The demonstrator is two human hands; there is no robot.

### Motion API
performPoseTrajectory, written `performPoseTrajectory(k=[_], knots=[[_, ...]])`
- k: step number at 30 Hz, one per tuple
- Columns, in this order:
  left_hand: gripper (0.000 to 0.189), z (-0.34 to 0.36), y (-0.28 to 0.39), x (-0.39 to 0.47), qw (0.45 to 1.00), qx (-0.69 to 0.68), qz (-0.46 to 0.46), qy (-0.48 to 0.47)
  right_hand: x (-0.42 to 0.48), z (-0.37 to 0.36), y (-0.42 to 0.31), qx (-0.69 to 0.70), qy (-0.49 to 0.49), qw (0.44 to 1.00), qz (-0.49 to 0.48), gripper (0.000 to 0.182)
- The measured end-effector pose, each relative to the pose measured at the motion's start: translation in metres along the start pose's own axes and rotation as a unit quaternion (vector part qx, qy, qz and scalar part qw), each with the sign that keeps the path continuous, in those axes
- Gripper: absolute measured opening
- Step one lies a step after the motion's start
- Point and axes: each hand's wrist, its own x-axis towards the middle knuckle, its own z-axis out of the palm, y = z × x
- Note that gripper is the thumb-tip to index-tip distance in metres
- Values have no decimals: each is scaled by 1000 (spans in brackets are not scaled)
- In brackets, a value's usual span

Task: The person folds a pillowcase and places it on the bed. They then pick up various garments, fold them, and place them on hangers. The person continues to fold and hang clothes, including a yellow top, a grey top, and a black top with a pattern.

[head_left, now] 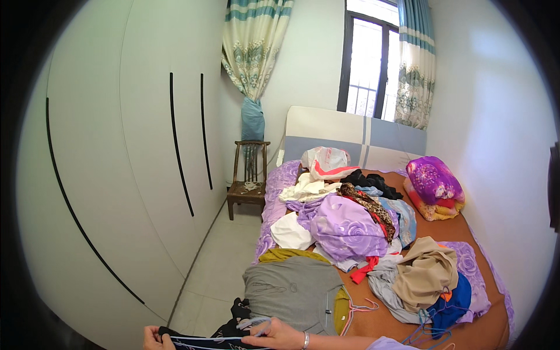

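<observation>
At the bottom edge, my left hand (pixel 153 338) pinches a black garment (pixel 208 344) with white patterning. My right hand (pixel 280 334), a silver bracelet at its wrist, grips a pale blue clothes hanger (pixel 205 338) whose bar runs along the black cloth towards my left hand. The lower part of both is cut off by the frame. Just beyond, a grey long-sleeved top (pixel 293 284) lies flat on the bed, over a mustard garment (pixel 295 254). Hanger hooks (pixel 365 305) stick out at its neckline.
A heap of clothes and purple floral cloth (pixel 345 227) covers the bed's middle. Beige trousers (pixel 426 273) and loose hangers (pixel 422 332) lie at right. Folded quilts (pixel 435 188) rest by the wall. A wooden chair (pixel 247 192) stands between bed and wardrobe (pixel 144 175).
</observation>
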Motion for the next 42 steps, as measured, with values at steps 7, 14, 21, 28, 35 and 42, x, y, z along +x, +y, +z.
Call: performPoseTrajectory(k=[7,14,21,28,35,42], knots=[[9,-16,23,8,999,45,4,4,8,11,-5,-53,87,995,15,27],[7,5,21,14,996,-67,18,55,11,12,-9,-55,135,988,-47,26],[11,13,26,15,997,-13,45,69,11,16,-5,-45,-8,996,-79,20],[21,-3,15,41,993,106,37,48,-2,-3,-15,62,50,990,117,26],[22,-5,17,52,992,121,-27,37,-3,-3,-24,35,7,993,116,25],[13,12,43,33,989,113,98,-14,4,12,-24,53,17,988,143,28]])
